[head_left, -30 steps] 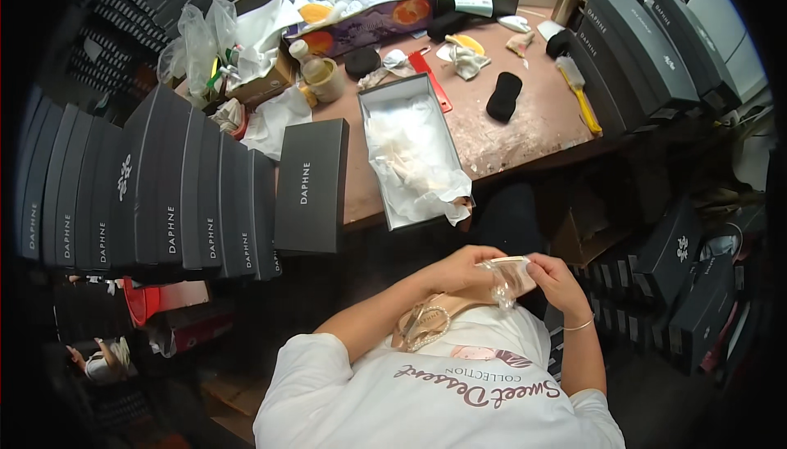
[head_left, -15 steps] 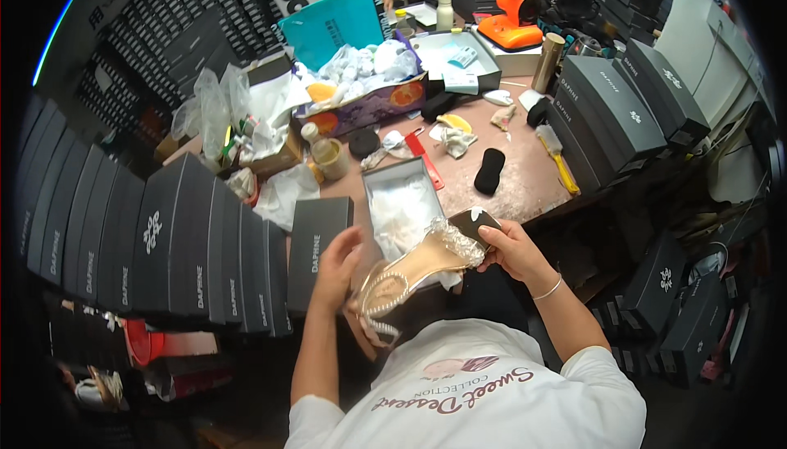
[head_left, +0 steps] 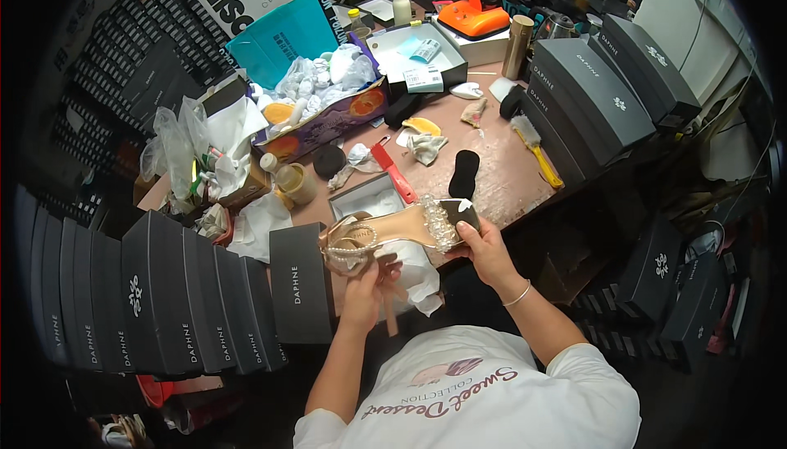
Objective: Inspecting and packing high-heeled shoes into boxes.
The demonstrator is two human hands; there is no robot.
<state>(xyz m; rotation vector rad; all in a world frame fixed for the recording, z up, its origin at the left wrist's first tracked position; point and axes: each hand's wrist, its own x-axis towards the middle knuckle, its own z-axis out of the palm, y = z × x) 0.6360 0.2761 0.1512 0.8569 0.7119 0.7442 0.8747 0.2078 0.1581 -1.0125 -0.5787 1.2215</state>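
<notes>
Over an open shoe box I hold a beige sandal with a clear beaded toe band (head_left: 400, 226) and a pearl-trimmed ankle strap. My right hand (head_left: 485, 254) pinches its toe end, where a dark flat part with a small white patch shows. My left hand (head_left: 366, 291) is closed at the heel end, under the strap, with a pinkish ribbon hanging beside its fingers. The sandal partly hides the left fingertips. Below it, the grey open box (head_left: 343, 203) contains white tissue paper (head_left: 416, 278), which spills over the near side.
Dark lidded shoe boxes (head_left: 156, 285) stand in a row at left; more boxes (head_left: 590, 96) are stacked at right. On the table lie a red-handled brush (head_left: 393, 174), a black pad (head_left: 465, 173) and a yellow-handled brush (head_left: 539, 154). Behind are a purple carton (head_left: 328, 125) and an orange device (head_left: 475, 10).
My left hand has gone from open beside the sandal to closed at its heel end. The sandal has moved leftward and its heel end has come up. The view has shifted too.
</notes>
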